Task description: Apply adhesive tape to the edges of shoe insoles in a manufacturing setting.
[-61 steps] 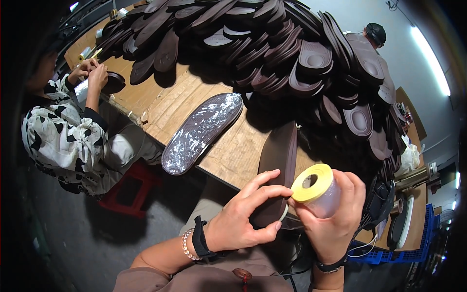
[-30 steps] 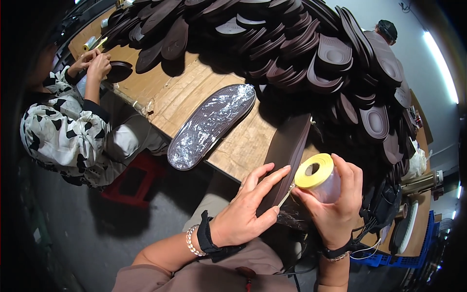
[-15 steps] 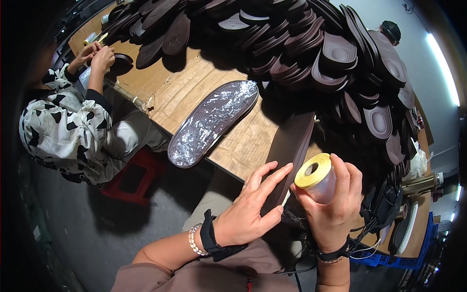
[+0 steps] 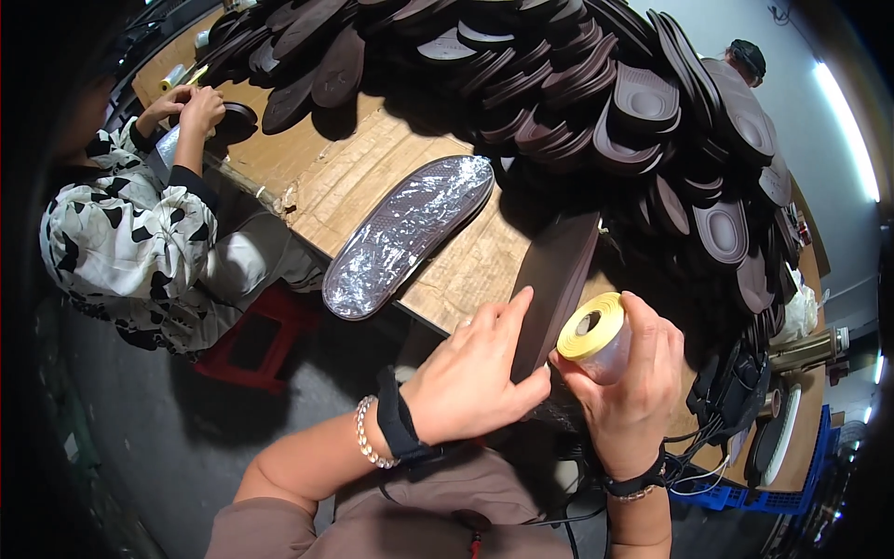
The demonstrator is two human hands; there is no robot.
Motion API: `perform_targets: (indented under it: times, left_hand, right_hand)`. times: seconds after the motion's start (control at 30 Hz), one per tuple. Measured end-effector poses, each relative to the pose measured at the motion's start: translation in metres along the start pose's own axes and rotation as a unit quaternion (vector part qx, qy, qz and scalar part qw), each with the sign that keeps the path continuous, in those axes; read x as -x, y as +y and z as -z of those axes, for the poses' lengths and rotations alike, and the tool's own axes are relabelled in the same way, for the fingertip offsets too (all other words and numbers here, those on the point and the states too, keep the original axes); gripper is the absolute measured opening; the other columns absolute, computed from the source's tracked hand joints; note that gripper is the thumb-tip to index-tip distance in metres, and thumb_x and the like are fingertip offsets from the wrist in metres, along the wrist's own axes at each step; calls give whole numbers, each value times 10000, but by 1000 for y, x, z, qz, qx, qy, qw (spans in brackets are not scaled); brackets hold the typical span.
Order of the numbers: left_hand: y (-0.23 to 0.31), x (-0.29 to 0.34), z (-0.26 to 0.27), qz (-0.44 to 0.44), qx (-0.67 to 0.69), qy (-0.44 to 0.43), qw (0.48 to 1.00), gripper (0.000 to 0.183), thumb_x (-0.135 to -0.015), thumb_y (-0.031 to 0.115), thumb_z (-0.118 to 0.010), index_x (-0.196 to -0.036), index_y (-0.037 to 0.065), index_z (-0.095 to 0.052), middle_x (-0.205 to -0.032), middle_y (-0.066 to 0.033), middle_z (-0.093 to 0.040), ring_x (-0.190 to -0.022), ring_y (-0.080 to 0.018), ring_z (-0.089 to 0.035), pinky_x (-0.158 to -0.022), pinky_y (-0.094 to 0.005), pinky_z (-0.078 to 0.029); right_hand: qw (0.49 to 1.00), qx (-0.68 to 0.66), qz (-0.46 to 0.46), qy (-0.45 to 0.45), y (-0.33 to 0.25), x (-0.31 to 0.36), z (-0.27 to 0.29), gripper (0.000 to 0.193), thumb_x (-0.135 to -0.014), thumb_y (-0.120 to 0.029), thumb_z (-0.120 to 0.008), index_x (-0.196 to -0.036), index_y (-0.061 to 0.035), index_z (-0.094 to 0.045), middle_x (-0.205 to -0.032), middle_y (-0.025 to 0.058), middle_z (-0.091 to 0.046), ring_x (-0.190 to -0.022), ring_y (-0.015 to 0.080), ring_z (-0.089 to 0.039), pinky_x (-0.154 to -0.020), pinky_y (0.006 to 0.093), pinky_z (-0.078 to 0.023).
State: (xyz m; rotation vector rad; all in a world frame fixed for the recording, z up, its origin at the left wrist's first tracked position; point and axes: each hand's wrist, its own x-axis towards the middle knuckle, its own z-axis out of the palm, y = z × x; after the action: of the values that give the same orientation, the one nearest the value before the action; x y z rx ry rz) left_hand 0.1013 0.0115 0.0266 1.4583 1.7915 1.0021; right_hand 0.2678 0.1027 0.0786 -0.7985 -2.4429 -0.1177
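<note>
My right hand [image 4: 635, 396] is closed around a roll of clear film [image 4: 610, 359] with a yellow end and a hollow core. Just left of it, several dark brown shoe soles [image 4: 557, 279] stand on edge, pressed together. Against their near left side lies my left hand [image 4: 470, 377], fingers stretched out and thumb apart at the near end. The film's loose end cannot be made out. Farther left, a dark sole [image 4: 410, 233] covered in shiny, wrinkled film lies flat, its near end overhanging the table edge.
A big heap of dark soles [image 4: 559, 84] fills the back and right of the wooden table [image 4: 349, 191]. At the left a co-worker [image 4: 130, 233] handles another sole. A red stool [image 4: 251, 340] stands below. Cables and a blue crate [image 4: 801, 466] are at the right.
My left hand has slid slightly nearer and left along the standing soles, its fingers closer together. My right hand has shifted a little left with the roll.
</note>
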Motion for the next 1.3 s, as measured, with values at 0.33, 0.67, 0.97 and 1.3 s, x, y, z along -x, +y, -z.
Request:
perform_targets:
  times: [0.33, 0.67, 0.97, 1.3]
  left_hand:
    - [-4, -10, 12, 27, 3, -41, 999, 880, -905, 418, -671, -1584, -38, -347, -1378, -330, -522, -1285, -479, -567, -1101, -471, -476]
    - [-14, -7, 5, 17, 30, -27, 999, 869, -917, 369, -708, -1605, 16, -310, -1379, -274, -482, -1292, -444, -539, -1104, -449, -461]
    - [-11, -5, 3, 19, 29, -26, 999, 881, -911, 369, -709, -1608, 10, -305, -1383, -267, -473, -1258, -438, -556, -1072, -454, -479]
    - [-8, -7, 6, 27, 27, -36, 999, 891, -913, 373, -703, -1615, 5, -297, -1391, -271, -468, -1254, -439, -557, -1066, -462, -484]
  right_hand:
    - [992, -71, 31, -98, 14, -16, 9, 903, -706, -299, -935, -1432, 38, -518, -1240, 201, -636, -1083, 406, -616, -994, 477, -486]
    - [939, -263, 42, -219, 49, -38, 13, 1004, -521, -458, -1023, -1323, 6, -636, -1200, 178, -648, -1094, 334, -685, -916, 401, -560]
    - [993, -118, 7, 10, 34, -32, -8, 870, -584, -249, -1007, -1349, -33, -651, -1171, 151, -687, -1040, 324, -682, -898, 412, -556]
    - [1000, 0, 10, 15, 22, -31, -14, 873, -600, -304, -1002, -1358, -60, -645, -1214, 144, -660, -1083, 336, -661, -922, 443, -549]
